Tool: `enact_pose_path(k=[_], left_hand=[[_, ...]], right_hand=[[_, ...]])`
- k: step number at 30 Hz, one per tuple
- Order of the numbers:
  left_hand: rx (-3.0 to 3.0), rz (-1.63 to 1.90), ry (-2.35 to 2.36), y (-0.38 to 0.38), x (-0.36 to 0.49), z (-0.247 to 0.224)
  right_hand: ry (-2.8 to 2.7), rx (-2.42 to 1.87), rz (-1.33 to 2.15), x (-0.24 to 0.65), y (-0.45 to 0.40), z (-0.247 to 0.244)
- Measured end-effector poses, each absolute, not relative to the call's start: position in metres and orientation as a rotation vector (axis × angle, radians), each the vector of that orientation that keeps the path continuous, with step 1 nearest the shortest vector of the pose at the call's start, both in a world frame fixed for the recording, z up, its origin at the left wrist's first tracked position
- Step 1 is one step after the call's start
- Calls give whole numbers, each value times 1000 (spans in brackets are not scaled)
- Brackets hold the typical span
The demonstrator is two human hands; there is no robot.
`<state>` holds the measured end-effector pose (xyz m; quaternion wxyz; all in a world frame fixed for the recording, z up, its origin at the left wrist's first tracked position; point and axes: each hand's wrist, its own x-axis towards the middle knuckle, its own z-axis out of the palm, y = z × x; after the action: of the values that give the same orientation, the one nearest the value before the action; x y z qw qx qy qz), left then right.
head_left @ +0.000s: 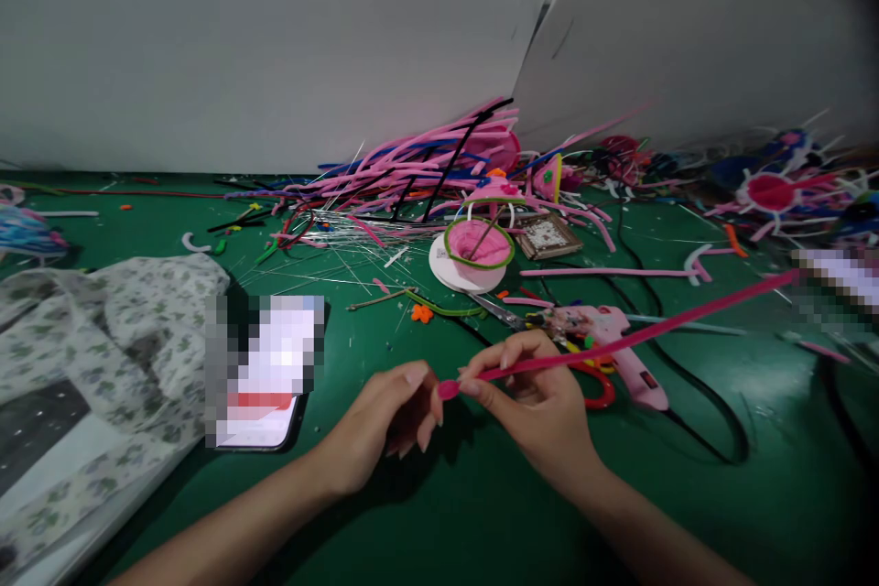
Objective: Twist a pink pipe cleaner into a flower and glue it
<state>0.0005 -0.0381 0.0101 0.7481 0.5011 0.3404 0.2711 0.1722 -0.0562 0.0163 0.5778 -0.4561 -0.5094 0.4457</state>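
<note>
A long magenta pipe cleaner (673, 325) runs up to the right from my right hand (542, 394), whose thumb and fingers pinch it near its coiled end. That small coil (449, 390) sticks out to the left of the right fingertips. My left hand (395, 412) is at the coil's left side, its fingers curled, the fingertips at the edge of the coil. Behind the hands, a pink cone with a green rim (481, 247) rests on a white round base (446, 270).
A pink glue gun (635, 366) and red-handled scissors (602, 389) lie behind my right hand. At left are a phone (275, 375) and floral cloth (157, 330). Pink, blue and black pipe cleaners (412, 160) pile against the wall. An orange flower (421, 314) lies on the green table (426, 522).
</note>
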Motion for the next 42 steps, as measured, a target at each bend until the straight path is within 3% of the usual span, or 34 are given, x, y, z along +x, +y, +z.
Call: enact_pose_path(k=[22, 42], left_hand=[[1229, 446, 728, -37, -1, 14], [1190, 680, 690, -45, 4, 13]], right_hand=[[-1238, -1069, 994, 166, -64, 16], [-1256, -971, 875, 159, -75, 14]])
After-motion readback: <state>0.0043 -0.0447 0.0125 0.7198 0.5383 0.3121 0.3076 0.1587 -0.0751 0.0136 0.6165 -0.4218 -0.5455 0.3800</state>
